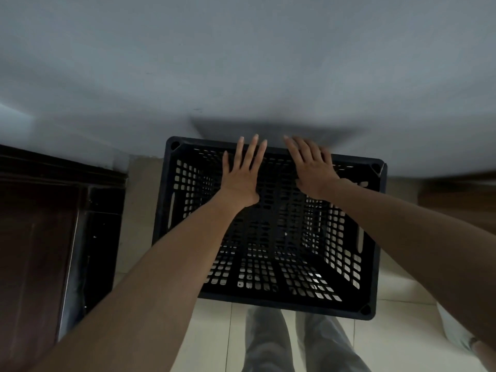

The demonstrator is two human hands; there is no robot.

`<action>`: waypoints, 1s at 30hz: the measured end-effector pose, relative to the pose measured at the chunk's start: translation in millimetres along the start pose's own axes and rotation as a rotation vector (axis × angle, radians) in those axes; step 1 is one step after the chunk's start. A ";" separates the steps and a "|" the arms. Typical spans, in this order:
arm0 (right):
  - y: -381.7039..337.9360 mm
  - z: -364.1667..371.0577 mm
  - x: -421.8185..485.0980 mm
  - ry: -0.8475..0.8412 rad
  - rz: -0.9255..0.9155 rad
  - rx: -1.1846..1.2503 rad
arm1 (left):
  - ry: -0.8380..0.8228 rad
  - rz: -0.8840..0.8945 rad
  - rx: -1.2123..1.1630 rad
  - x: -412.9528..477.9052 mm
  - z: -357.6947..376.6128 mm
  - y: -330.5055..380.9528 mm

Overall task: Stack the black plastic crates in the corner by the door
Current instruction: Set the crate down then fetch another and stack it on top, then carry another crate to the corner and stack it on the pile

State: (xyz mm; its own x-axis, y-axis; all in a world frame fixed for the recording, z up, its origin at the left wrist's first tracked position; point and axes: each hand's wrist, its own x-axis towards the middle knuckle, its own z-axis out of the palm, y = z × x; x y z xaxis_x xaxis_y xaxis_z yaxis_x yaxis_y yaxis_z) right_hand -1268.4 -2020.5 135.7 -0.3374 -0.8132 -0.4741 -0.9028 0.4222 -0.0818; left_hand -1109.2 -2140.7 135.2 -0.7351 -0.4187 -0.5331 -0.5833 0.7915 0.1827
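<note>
A black plastic crate with perforated walls and floor stands open-side up against the grey wall, just right of a dark wooden door. I look straight down into it; more lattice shows through its floor, so it may rest on another crate. My left hand reaches over the crate with fingers spread flat, fingertips at the far rim. My right hand is beside it, palm down, fingers extended over the same far rim. Neither hand grips anything.
The dark wooden door and its frame fill the left side. A grey wall rises behind the crate. Pale floor tiles and my legs in grey trousers lie below. A brown object sits at the right edge.
</note>
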 end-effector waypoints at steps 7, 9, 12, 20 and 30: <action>-11.7 -18.3 -2.4 -0.092 0.042 -0.227 | 0.054 0.094 0.004 -28.5 -17.1 -23.1; -18.9 -23.5 -6.8 -0.068 0.015 -0.232 | 0.134 0.063 -0.025 -54.7 -8.8 -43.2; -45.6 -27.4 -20.2 -0.009 -0.043 -0.144 | 0.126 -0.018 -0.077 -97.2 6.8 -76.3; -153.4 -60.4 -72.6 -0.069 -0.386 -0.227 | 0.171 -0.375 -0.310 -235.7 13.5 -90.9; -249.8 -121.9 -171.6 -0.181 -0.835 -0.209 | 0.331 -0.842 -0.530 -433.9 34.1 -26.9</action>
State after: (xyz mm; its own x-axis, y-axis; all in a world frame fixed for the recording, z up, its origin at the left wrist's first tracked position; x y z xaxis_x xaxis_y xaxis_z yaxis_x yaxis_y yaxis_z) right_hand -1017.5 -2035.2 344.4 0.4864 -0.7401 -0.4644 -0.8721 -0.3784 -0.3104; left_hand -762.8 -1965.1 333.4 -0.0321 -0.9079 -0.4179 -0.9682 -0.0756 0.2385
